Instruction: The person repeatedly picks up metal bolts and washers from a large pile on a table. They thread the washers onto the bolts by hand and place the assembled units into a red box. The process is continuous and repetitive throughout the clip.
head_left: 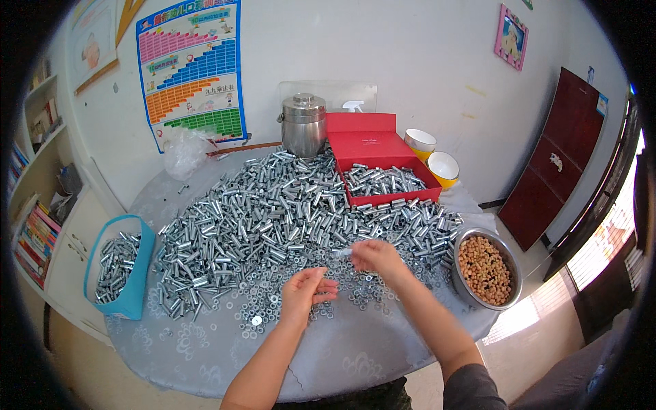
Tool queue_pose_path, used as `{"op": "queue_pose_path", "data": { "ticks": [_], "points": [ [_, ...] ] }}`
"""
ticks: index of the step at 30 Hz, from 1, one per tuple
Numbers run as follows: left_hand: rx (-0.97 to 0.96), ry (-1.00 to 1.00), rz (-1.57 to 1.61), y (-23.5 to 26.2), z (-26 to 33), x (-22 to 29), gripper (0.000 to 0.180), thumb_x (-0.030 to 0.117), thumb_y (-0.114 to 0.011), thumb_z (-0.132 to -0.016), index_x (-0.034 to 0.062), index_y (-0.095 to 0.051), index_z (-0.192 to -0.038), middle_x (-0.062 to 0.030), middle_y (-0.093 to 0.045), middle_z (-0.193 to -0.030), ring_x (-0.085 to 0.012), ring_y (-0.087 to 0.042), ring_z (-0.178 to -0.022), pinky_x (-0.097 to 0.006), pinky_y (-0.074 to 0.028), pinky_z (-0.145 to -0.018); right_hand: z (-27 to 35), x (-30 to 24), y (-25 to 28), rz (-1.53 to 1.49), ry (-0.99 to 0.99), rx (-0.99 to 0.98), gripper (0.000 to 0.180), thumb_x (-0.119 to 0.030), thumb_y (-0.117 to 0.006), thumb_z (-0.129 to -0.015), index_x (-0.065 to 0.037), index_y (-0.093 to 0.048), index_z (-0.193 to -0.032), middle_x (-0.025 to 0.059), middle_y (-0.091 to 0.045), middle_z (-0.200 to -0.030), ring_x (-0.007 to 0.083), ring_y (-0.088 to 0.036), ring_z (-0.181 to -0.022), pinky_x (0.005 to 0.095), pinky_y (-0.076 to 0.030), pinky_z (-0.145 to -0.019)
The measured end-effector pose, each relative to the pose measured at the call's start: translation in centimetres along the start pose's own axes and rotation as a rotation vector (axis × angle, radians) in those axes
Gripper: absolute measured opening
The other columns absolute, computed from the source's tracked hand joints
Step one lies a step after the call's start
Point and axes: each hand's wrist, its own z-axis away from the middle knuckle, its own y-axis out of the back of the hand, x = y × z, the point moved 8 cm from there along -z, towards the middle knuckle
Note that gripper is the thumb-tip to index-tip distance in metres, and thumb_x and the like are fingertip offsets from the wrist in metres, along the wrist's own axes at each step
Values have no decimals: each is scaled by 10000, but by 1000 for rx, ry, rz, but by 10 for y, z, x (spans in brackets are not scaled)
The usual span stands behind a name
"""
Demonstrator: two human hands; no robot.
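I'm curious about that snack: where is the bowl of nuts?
The steel bowl of nuts sits at the table's right edge, just right of the right hand, beside the pile of metal sleeves.

Head-worn fisheye, downward over table (171, 342)

A home room doing piecework — children's learning poster (193, 68) at eleven o'clock, bookshelf (34, 198) at nine, framed picture (512, 36) at one, round table (355, 348) heaped with metal sleeves (273, 212).

Counted: two hands, left (304, 294) and right (378, 258); one red box (369, 147); one blue bag (140, 273); two yellow bowls (432, 156); one steel pot (303, 126); metal sleeves (273, 212) uncountable.
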Motion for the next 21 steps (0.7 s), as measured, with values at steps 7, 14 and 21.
{"op": "queue_pose_path", "data": {
  "ticks": [7, 14, 21],
  "points": [
    [55, -59, 3, 18, -6, 5, 239, 187, -487, -884, -29, -540, -969, -155, -614, -798, -188, -609, -663, -300, -537, -592, -85, -59, 75, -319, 257, 322, 295, -128, -548, -828, 58, -522, -1055, 67, -612, -810, 128, -590, -701, 219, -495, -599],
    [163, -90, -43, 30, -5, 13, 210, 186, -499, -878, 2, -561, -959, -106, -609, -742, -112, -546, -563, -224, -471, -473, -74, -47, 34, 697, 423, 170, 197, -196, -632, -748, -36, -656, -859, 108, -644, -812, 193, -616, -734, 308, -473, -670],
    [368, -336, -293, 63, -11, 32, 151, 120, -525, -853, -14, -591, -866, -43, -576, -632, -70, -506, -553, -194, -373, -492, -57, -20, -23, 1245, 442, 186, 214, -196, -660, -672, -77, -651, -849, 101, -622, -843, 249, -601, -775, 340, -475, -681]
  ]
}}
